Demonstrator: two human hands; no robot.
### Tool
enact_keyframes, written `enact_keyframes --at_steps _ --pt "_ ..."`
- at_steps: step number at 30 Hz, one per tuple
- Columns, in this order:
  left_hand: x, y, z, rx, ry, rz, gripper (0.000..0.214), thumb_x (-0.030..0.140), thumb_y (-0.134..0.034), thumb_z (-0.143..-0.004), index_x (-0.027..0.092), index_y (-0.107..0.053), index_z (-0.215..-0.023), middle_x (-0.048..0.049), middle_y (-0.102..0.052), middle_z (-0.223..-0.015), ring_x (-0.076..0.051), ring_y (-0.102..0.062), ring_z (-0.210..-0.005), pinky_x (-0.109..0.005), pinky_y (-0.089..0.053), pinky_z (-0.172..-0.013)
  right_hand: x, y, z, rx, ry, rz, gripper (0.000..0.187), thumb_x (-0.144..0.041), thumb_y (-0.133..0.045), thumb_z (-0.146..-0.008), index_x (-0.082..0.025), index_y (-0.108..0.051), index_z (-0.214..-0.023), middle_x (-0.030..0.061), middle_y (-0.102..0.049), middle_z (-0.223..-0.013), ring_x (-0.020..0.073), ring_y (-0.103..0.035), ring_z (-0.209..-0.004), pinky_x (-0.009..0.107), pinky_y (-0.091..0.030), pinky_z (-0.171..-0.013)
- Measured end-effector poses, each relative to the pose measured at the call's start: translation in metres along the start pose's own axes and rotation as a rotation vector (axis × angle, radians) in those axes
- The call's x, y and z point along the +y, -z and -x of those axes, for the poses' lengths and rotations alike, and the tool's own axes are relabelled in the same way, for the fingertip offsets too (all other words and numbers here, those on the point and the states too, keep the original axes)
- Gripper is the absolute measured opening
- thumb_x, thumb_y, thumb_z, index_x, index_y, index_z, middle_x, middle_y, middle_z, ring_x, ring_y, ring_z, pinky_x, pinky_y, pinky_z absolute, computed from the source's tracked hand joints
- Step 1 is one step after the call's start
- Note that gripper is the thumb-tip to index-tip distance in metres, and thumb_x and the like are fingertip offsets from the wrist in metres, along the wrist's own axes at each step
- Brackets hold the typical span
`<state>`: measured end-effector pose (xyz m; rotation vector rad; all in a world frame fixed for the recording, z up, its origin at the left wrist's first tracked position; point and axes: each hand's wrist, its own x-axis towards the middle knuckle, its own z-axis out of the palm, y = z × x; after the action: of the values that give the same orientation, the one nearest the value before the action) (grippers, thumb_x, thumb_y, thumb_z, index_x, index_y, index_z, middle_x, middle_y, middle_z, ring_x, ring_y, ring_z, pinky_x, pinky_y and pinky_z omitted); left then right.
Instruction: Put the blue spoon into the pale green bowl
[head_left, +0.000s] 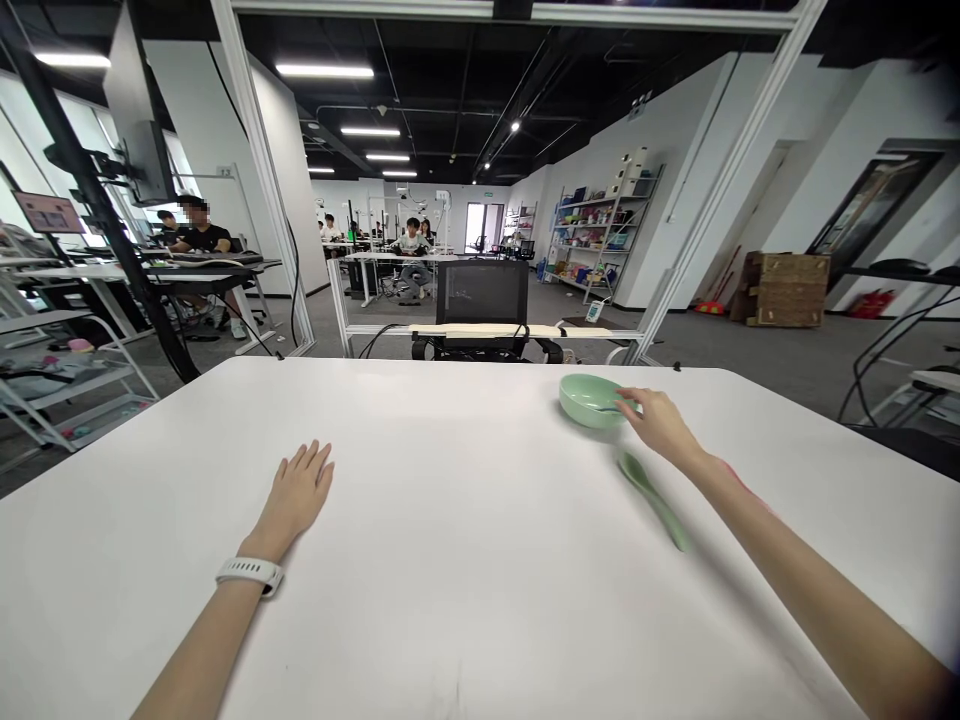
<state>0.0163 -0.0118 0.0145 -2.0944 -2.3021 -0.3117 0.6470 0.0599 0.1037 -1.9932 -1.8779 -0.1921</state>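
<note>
Right grip [660, 422], apparently touching green bowl [586, 402], spoon [651, 498] beside

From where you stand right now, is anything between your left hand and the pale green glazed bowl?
Nothing visible: your left hand rests flat on the white table, with only tabletop up to the pale green glazed bowl. Your right hand and the pale green spoon lie off to the bowl's right.

Your count: two hands, one left hand [296, 490] and one right hand [660, 425]; one table [450, 450]; one bowl [589, 402]; one spoon [651, 498]; one wristband [250, 574]; beyond the table, one shelf rack [604, 235], one wooden crate [782, 289].
</note>
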Motion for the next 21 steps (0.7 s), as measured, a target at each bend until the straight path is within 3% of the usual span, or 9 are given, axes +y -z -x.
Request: enact_keyframes --at_steps 5,10,14,17,21 --pt "-0.003 -0.003 -0.001 0.031 -0.012 -0.001 0.072 0.041 -0.024 -0.114 0.013 -0.056 -0.172 -0.0175 -0.048 -0.184 -0.033 -0.043 -0.174 -0.061 -0.034 -0.143 -0.027 0.011 -0.032 -0.255 -0.085 0.257 0.043 -0.035 -0.053 -0.112 -0.017 -0.086 -0.132 0.0227 -0.086 -0.131 0.0401 -0.073 -0.131 0.046 -0.05 -0.107" --pt "-0.004 -0.005 -0.001 0.036 -0.026 0.016 0.072 0.041 -0.024 -0.114 0.012 -0.057 -0.171 -0.0194 -0.047 -0.184 -0.035 -0.044 -0.173 -0.064 -0.034 -0.142 -0.039 0.011 -0.041 -0.315 -0.108 0.259 0.032 -0.024 -0.063 -0.106 -0.018 -0.09 -0.123 0.0195 -0.088 -0.118 0.0357 -0.08 -0.119 0.046 -0.047 -0.109" --pt "-0.004 -0.006 -0.001 0.039 -0.013 0.01 0.073 0.041 -0.024 -0.113 0.013 -0.057 -0.171 -0.0186 -0.047 -0.185 -0.034 -0.044 -0.174 -0.061 -0.034 -0.142 -0.044 0.014 -0.039 -0.283 -0.095 0.231 0.044 -0.017 -0.056 -0.107 -0.015 -0.082 -0.141 0.0215 -0.085 -0.131 0.0342 -0.078 -0.126 0.043 -0.049 -0.11" --pt "-0.005 -0.006 -0.001 0.042 -0.021 0.017 0.072 0.042 -0.024 -0.113 0.015 -0.057 -0.171 -0.0172 -0.049 -0.184 -0.033 -0.045 -0.173 -0.061 -0.035 -0.142 -0.043 0.021 -0.025 -0.138 -0.105 0.145 0.054 -0.018 -0.043 -0.111 -0.009 -0.069 -0.158 0.0282 -0.074 -0.146 0.0341 -0.077 -0.127 0.041 -0.052 -0.108" --pt "-0.004 -0.006 -0.001 0.06 -0.025 0.027 0.071 0.041 -0.025 -0.113 0.014 -0.058 -0.17 -0.0194 -0.05 -0.183 -0.035 -0.045 -0.173 -0.064 -0.036 -0.141 -0.031 0.024 0.018 -0.01 -0.157 0.037 0.05 -0.03 -0.042 -0.113 -0.004 -0.066 -0.149 0.0302 -0.074 -0.129 0.0371 -0.078 -0.114 0.042 -0.058 -0.099"
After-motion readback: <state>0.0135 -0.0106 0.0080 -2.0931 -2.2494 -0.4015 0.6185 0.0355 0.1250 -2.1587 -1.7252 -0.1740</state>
